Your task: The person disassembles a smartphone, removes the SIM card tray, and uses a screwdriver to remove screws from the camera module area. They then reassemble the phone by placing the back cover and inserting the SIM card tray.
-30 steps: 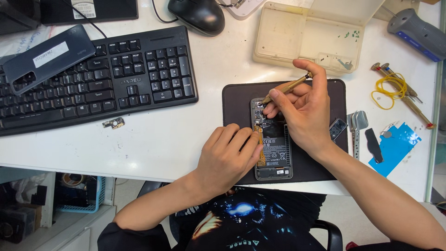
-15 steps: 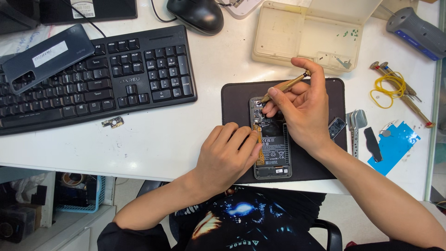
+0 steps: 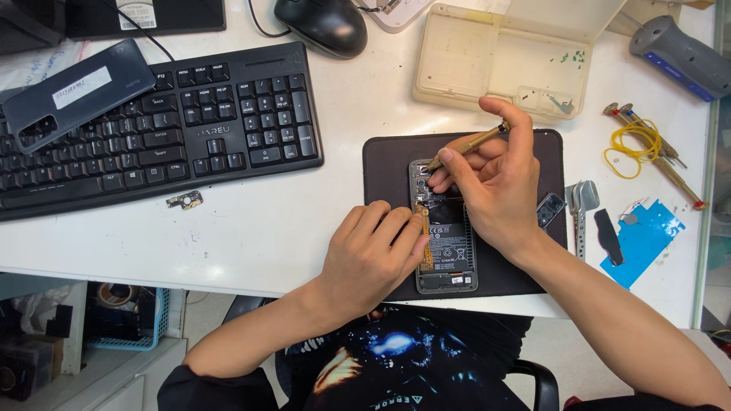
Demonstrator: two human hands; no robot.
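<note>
Two bare hands work over an opened phone (image 3: 446, 242) that lies back-off on a dark mat (image 3: 388, 164) at the near edge of the white desk (image 3: 304, 221). Its long axis runs away from the person, top end far, bottom end near the desk edge. The right hand (image 3: 499, 194) is the nearer one to the phone's upper part — it pinches a slim brass-coloured screwdriver (image 3: 466, 147) between thumb and forefinger, the other fingers curled under. The shaft slants from upper right down to lower left, so its tip comes down on the phone's top left corner, just below and left of the gripping fingers. The left hand (image 3: 373, 255) is loosely curled, holding no tool; its fingertips press against the phone's left long edge near the middle, steadying it.

The screwdriver tip itself is hidden behind the right fingers, so what it meets cannot be made out. The right palm covers much of the phone's upper right side. Beside the mat lie tweezers (image 3: 580, 217), a small dark part (image 3: 550, 209), a black pry tool (image 3: 608, 236) on a blue sheet (image 3: 647, 236), and a yellow band (image 3: 636, 141) over two more drivers — a keyboard (image 3: 152, 129) sits well to the left
</note>
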